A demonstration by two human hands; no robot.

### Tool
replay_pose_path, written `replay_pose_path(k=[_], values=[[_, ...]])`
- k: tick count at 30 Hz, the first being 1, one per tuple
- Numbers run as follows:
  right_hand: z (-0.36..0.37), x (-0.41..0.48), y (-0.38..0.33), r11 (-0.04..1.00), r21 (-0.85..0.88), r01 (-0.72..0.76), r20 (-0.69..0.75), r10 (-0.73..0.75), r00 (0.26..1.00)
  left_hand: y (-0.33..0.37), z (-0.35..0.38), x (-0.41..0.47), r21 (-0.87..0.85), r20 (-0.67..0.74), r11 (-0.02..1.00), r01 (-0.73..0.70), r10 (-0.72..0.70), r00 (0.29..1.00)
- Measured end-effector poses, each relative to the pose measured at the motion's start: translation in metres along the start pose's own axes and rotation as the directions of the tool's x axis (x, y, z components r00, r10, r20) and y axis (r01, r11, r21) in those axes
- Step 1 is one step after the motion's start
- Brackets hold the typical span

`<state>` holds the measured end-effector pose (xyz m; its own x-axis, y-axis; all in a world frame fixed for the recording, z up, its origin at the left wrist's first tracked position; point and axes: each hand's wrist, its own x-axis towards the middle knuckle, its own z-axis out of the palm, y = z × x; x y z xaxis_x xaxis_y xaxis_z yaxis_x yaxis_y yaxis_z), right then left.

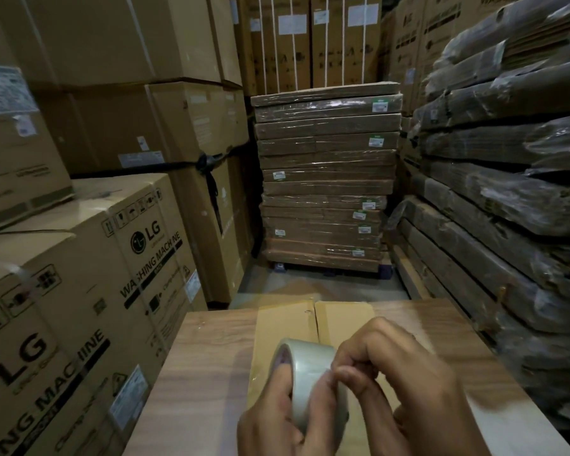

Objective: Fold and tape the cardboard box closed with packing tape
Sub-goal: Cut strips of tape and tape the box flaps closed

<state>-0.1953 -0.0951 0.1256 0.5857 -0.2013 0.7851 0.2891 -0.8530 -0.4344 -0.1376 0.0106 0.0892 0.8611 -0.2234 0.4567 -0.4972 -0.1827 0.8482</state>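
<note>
Printed LG washing machine cartons (79, 291) are stacked at my left, beside the wood-grain table (204, 357) where the smooth tan cardboard box (287, 320) lies, its 2 flaps meeting at a straight seam. Over the box, my left hand (277, 419) grips the glossy, clear packing tape roll (310, 360), and my right hand (405, 373) pinches its outer surface with curled fingertips.

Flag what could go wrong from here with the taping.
1. The right hand picks at the clear tape roll held by the left hand. In this dim light, the end may split or tear off as a sliver.
2. Neither hand steadies the cardboard box, so its flaps may lift at the seam, or it may slide on the smooth table once tape is pulled.
</note>
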Motion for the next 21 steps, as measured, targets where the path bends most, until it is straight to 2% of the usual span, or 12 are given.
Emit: replay_pose_path(k=[4, 6, 9, 14, 17, 19, 21], values=[[-0.004, 0.011, 0.018, 0.987, 0.055, -0.154, 0.108, 0.147, 0.983, -0.006, -0.003, -0.006, -0.063, 0.096, 0.992, 0.11, -0.104, 0.99], [-0.011, 0.019, 0.022, 0.942, 0.106, -0.317, 0.235, 0.286, 0.929, -0.006, -0.004, -0.007, -0.117, 0.129, 0.981, 0.158, -0.143, 0.981], [-0.018, 0.025, 0.024, 0.877, 0.153, -0.456, 0.394, 0.369, 0.842, -0.009, -0.005, -0.006, -0.147, 0.134, 0.975, 0.169, -0.149, 0.98], [-0.02, 0.026, 0.024, 0.84, 0.134, -0.525, 0.41, 0.436, 0.801, -0.01, -0.006, -0.003, -0.161, 0.135, 0.975, 0.15, -0.129, 0.982], [-0.022, 0.032, 0.022, 0.813, 0.139, -0.565, 0.414, 0.471, 0.779, -0.017, -0.006, -0.003, -0.205, 0.198, 0.963, 0.175, -0.134, 0.971], [-0.024, 0.036, 0.021, 0.816, 0.14, -0.561, 0.391, 0.475, 0.788, -0.016, -0.003, -0.003, -0.23, 0.266, 0.95, 0.211, -0.147, 0.953], [-0.027, 0.04, 0.02, 0.833, 0.128, -0.537, 0.385, 0.458, 0.801, -0.015, -0.001, -0.003, -0.228, 0.295, 0.964, 0.138, -0.066, 0.953]])
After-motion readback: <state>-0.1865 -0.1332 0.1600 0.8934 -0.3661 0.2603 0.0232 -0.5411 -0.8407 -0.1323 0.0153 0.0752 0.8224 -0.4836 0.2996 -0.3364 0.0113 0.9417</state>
